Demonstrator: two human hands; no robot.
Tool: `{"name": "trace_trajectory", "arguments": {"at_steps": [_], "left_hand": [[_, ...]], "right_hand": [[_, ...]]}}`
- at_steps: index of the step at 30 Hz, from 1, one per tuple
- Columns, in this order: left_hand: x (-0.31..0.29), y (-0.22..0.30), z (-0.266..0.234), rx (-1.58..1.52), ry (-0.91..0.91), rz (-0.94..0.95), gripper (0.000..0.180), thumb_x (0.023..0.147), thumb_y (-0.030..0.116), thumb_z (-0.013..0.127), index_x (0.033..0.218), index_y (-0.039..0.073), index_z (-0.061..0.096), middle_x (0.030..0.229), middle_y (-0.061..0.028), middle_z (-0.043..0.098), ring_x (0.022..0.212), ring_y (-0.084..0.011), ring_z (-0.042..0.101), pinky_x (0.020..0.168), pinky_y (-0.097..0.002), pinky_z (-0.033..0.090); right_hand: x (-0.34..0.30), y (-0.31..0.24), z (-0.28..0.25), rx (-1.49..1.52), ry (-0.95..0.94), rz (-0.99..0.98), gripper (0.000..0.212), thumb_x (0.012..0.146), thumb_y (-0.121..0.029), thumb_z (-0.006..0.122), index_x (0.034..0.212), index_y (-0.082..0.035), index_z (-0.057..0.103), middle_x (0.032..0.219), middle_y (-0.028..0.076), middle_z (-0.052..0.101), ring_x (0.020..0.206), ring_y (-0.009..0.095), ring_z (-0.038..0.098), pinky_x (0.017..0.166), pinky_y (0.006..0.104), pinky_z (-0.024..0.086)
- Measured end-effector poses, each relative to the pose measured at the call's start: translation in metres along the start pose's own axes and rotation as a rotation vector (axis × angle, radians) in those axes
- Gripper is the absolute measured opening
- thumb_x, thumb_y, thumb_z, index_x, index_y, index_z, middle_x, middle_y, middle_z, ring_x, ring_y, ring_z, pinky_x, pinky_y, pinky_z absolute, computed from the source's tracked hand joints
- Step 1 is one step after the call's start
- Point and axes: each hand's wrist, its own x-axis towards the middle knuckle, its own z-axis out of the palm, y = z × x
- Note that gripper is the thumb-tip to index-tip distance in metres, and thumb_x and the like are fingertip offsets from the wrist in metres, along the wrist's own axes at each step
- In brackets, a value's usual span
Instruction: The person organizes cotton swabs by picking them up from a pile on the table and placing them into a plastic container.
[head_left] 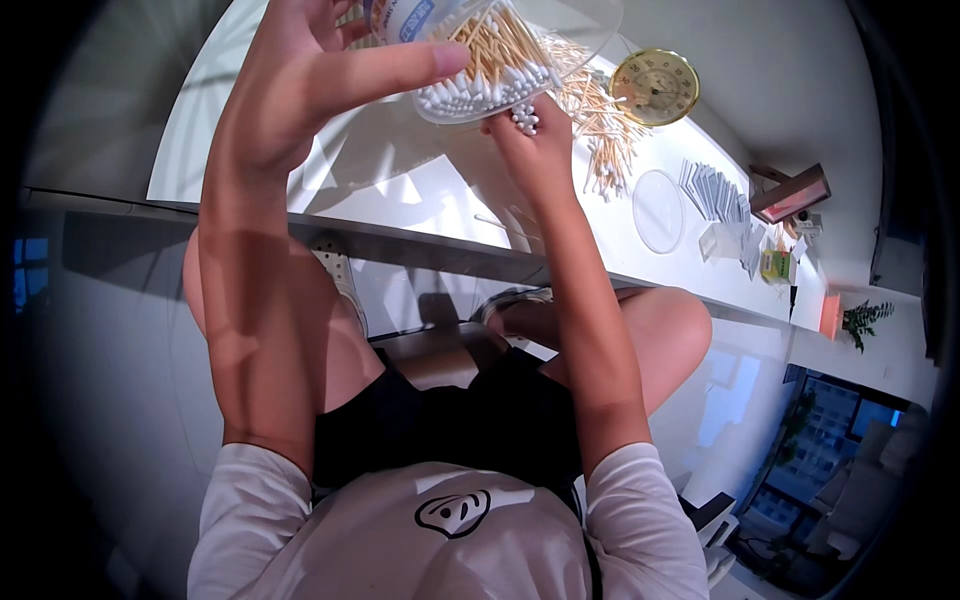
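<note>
High in the view, my left hand (290, 95) grips a clear plastic tub (452, 117), its thumb laid across the side. Packed inside the tub are many wooden-stemmed cotton swabs (500, 45) with white tips; a blue and white label shows on the wall. My right hand (545, 145) is beside and partly behind the tub's lower edge, closed on a small bunch of cotton swabs (525, 118) whose white tips poke out. Its fingers are mostly hidden. A loose heap of cotton swabs (605, 120) spreads over the white table (390, 190) to the right of that hand.
Right of the heap stands a gold-rimmed round dial gauge (655, 87). A clear round lid (657, 212) lies near the front edge, beside a row of grey-white packets (715, 190). Farther right are a dark-framed box (790, 193), a green-yellow carton (777, 266) and a potted plant (865, 320).
</note>
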Motion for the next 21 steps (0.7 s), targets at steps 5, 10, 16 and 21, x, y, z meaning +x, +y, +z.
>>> {"name": "trace_trajectory", "arguments": {"at_steps": [5,10,16,21], "left_hand": [[0.0,-0.001,-0.002,0.005,0.008,0.008,0.099,0.056,0.013,0.083,0.144,-0.004,0.042,0.136,-0.0133,0.055,0.128,-0.0257,0.052,0.112,-0.036,0.034],[0.0,0.0,-0.003,0.018,-0.007,0.014,0.099,0.056,0.013,0.084,0.144,-0.004,0.042,0.135,-0.0133,0.055,0.128,-0.0257,0.052,0.112,-0.0356,0.034],[0.0,0.0,-0.003,0.029,-0.01,0.015,0.1,0.056,0.013,0.085,0.144,-0.005,0.042,0.135,-0.0137,0.055,0.127,-0.0259,0.052,0.111,-0.0355,0.034],[0.0,-0.001,-0.004,0.043,-0.013,0.028,0.1,0.056,0.013,0.085,0.145,-0.005,0.041,0.135,-0.0139,0.055,0.127,-0.0259,0.052,0.111,-0.0353,0.034]], "right_hand": [[-0.002,-0.004,-0.004,-0.006,0.011,0.028,0.025,0.089,-0.021,0.07,0.106,-0.003,0.071,0.089,0.013,0.071,0.084,0.021,0.066,0.073,0.0352,0.052],[0.001,0.004,-0.017,-0.351,0.018,-0.373,0.015,0.089,-0.018,0.069,0.098,-0.005,0.071,0.09,0.011,0.065,0.094,0.026,0.059,0.069,0.0386,0.051],[-0.008,-0.007,-0.023,-0.307,0.032,-0.209,0.018,0.093,-0.019,0.069,0.093,-0.002,0.065,0.087,0.012,0.062,0.08,0.026,0.061,0.066,0.0363,0.051],[-0.01,-0.013,-0.026,-0.386,-0.012,-0.12,0.026,0.095,-0.024,0.069,0.09,0.0,0.062,0.082,0.013,0.06,0.063,0.025,0.059,0.064,0.0363,0.051]]}}
